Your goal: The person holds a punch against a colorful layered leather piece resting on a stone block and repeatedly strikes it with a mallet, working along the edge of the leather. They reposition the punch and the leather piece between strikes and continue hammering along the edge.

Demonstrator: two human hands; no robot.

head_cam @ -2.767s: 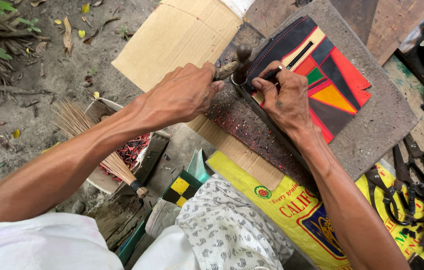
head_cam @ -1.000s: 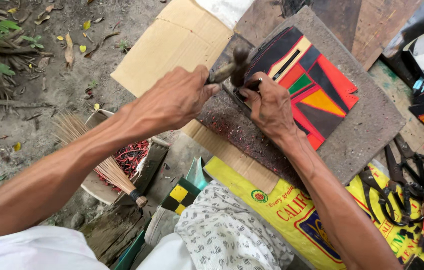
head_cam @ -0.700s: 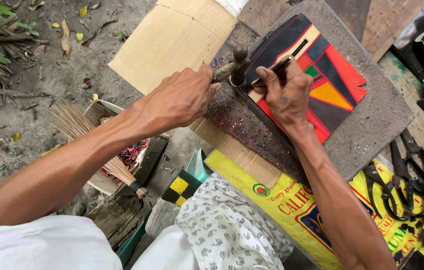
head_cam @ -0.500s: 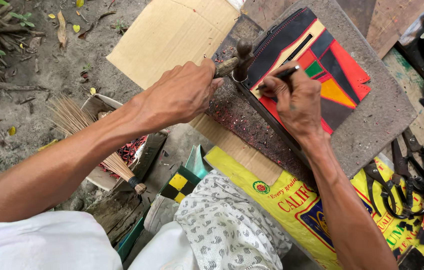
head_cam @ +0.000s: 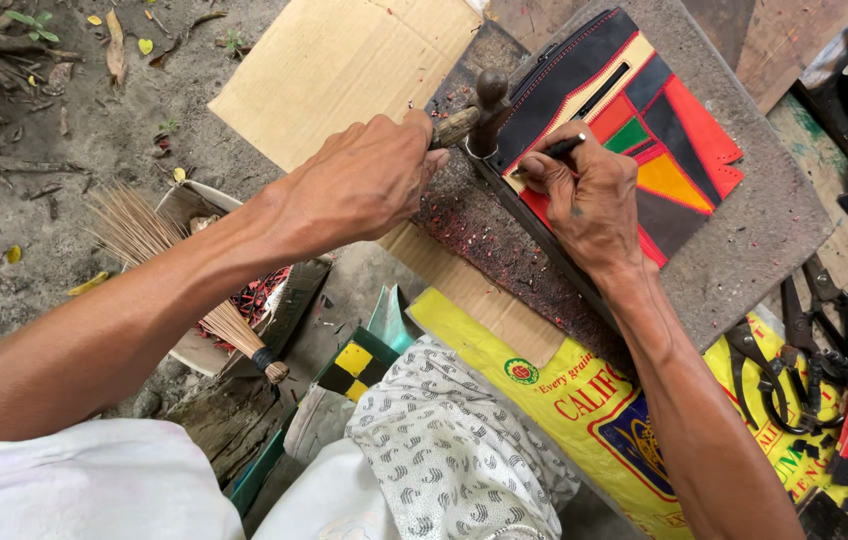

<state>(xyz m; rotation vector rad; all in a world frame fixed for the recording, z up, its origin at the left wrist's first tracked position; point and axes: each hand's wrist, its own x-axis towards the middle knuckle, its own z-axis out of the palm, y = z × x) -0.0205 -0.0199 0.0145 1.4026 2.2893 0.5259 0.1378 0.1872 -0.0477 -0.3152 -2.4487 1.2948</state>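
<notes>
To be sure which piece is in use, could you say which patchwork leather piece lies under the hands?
The large patchwork piece on the grey slab; the others lie at the right edge.

Hammer (head_cam: 479,110) now raised clear of the punch (head_cam: 564,148) — at 1.0 s ago its head sat low, by the right hand (head_cam: 589,200). Left hand (head_cam: 364,180) lifted slightly; pouch (head_cam: 634,130) shifted marginally with camera.

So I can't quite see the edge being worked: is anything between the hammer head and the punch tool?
Nothing visible. The hammer in the left hand hangs beside the dark punch, which the right hand holds on the patchwork pouch.
</notes>
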